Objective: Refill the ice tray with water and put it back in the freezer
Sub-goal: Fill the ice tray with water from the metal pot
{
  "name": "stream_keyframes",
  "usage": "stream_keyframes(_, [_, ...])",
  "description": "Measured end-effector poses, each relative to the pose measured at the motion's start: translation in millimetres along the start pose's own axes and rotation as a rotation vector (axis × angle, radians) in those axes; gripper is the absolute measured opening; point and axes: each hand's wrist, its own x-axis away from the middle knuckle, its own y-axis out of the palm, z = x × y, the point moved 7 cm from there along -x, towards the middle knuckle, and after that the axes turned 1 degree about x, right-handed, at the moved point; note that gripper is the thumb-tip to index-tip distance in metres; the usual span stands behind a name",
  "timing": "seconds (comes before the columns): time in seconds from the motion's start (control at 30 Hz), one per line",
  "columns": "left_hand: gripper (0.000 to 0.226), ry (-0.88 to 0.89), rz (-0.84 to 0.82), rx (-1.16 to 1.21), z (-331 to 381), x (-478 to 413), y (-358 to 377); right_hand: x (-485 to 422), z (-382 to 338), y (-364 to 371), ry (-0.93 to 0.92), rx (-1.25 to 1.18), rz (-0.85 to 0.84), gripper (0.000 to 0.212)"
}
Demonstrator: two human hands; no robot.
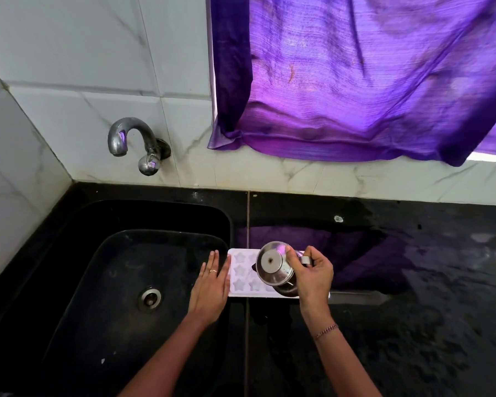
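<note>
Right hand (312, 277) grips the handle of a small steel jug (274, 269), fingers curled round it and thumb against the body. The jug is tipped on its side above the right half of a white ice tray (241, 282), its round base turned up toward the camera. A thin bracelet (327, 330) circles that wrist.

Left hand (211, 285) lies flat and holds nothing, fingers straight and together against the tray's left end, a ring (213, 271) on one finger.

The tray, moulded with star-shaped cups, sits on a glossy black surface (413, 310), and the jug hides several of its cups. Whether the cups hold water cannot be told.

Just left of the tray is a black sink (112, 282) with a metal drain (150, 298) in its floor. Beyond the tray and to its left, a curved steel tap (132, 138) juts from the white tiled wall (69, 67). Directly behind the tray, a purple curtain (355, 81) hangs down to the wall's ledge, and its colour is mirrored in the wet-looking surface to the tray's right.
</note>
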Motion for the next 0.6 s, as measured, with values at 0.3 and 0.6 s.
stream_keyframes(0.3, [0.076,-0.028,-0.06,-0.015,0.4,1.4,-0.7,-5.6,1.3,-21.1,0.012,0.01,0.073,0.051])
stream_keyframes(0.6, [0.066,-0.031,-0.056,0.001,0.0,1.1,2.1,-10.8,-2.1,-31.4,-0.034,0.051,0.108,0.051])
